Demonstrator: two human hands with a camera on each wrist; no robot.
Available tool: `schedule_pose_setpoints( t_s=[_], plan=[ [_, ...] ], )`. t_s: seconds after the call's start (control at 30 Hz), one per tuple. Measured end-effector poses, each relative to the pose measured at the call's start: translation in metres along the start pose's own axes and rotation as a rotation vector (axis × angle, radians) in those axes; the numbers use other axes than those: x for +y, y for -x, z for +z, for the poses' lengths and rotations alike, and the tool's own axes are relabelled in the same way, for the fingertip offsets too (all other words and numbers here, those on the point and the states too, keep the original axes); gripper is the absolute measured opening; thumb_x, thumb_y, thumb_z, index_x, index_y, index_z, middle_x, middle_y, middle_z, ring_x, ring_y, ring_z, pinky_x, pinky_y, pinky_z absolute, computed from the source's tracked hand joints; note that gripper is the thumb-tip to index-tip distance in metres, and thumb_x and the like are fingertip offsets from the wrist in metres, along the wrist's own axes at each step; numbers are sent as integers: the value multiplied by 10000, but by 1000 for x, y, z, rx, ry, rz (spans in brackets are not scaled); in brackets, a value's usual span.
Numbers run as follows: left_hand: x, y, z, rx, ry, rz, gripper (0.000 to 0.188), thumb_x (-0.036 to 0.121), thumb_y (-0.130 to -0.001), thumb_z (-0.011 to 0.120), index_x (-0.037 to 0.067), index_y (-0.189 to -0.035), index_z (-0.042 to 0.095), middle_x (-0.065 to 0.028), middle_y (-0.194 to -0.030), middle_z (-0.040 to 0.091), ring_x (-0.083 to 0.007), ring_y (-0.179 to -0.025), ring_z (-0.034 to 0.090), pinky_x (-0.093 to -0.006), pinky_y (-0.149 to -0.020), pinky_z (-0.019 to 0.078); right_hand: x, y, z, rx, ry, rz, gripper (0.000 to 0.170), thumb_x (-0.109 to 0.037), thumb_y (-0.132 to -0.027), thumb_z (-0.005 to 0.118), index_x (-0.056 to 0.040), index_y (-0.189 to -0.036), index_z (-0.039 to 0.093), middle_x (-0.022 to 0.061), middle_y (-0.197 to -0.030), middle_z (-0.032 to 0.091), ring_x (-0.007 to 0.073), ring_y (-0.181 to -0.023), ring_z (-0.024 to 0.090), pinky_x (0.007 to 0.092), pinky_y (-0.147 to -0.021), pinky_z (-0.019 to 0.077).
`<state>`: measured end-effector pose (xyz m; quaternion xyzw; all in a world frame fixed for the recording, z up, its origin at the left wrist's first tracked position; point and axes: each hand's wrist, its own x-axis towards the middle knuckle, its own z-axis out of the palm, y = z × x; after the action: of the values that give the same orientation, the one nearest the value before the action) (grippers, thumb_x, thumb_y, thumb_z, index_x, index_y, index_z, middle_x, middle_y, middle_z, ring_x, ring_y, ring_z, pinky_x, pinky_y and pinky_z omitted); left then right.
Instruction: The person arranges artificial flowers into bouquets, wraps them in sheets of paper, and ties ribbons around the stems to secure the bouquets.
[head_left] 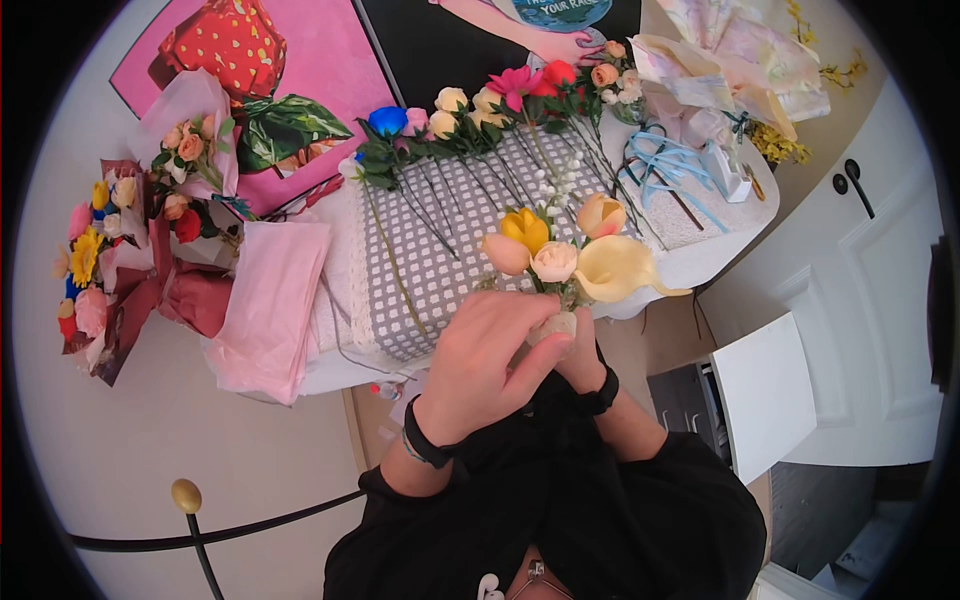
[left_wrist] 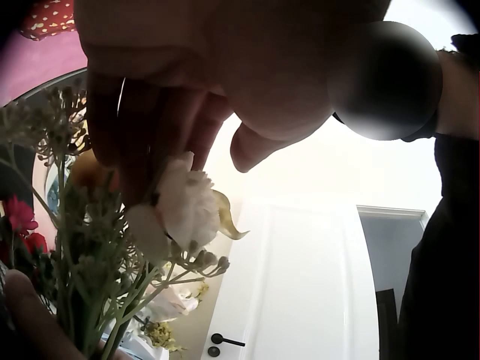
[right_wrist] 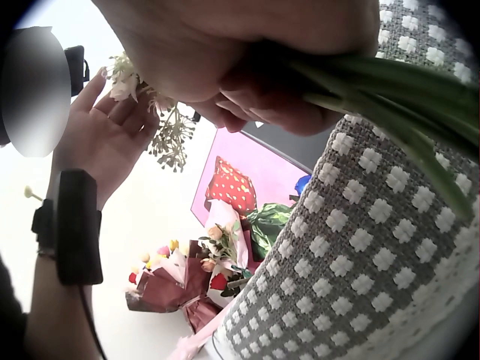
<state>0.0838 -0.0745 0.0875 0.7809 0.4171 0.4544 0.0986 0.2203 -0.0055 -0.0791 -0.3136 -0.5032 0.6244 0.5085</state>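
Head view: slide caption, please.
Right hand holds a bouquet, left hand open beside it, flowers on the table behind.

Home-like rm, white panel door point(head_left: 850, 330), pics on wall, crochet-type tablecloth point(head_left: 430, 240), drawer unit point(head_left: 688, 405)

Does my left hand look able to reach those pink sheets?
Probably yes: the left hand is open, the right hand grips the bouquet, and only thin stems lie before the pink sheets.

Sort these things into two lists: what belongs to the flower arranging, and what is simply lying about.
Arranging, probably:
- held flowers
- loose flowers
- pink paper
- blue ribbon

Lying about, apparently:
- wrapped bouquets
- pink picture
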Motion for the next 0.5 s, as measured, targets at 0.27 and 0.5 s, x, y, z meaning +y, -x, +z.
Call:
schedule_pose_setpoints(
  t_s=[0.27,0.5],
  plan=[
    [1,-7,0,-39,-97,158,379,179,-788,769,8,-1093,622,-153,-1143,650,-320,-997,641,-395,-836,507,-32,-3,22,59,-35,-211,381,-162,-810,765,-28,-1148,650,96,-1109,690,171,-998,664,324,-846,535],
    [-9,13,3,86,92,190,380,128,-765,763,8,-1093,615,-143,-1111,659,-329,-971,652,-430,-823,511,-37,2,8,-374,-1104,24,526,-206,-995,550,-17,-1444,353,151,-1426,454,259,-1275,507,408,-1066,446]
  ],
)
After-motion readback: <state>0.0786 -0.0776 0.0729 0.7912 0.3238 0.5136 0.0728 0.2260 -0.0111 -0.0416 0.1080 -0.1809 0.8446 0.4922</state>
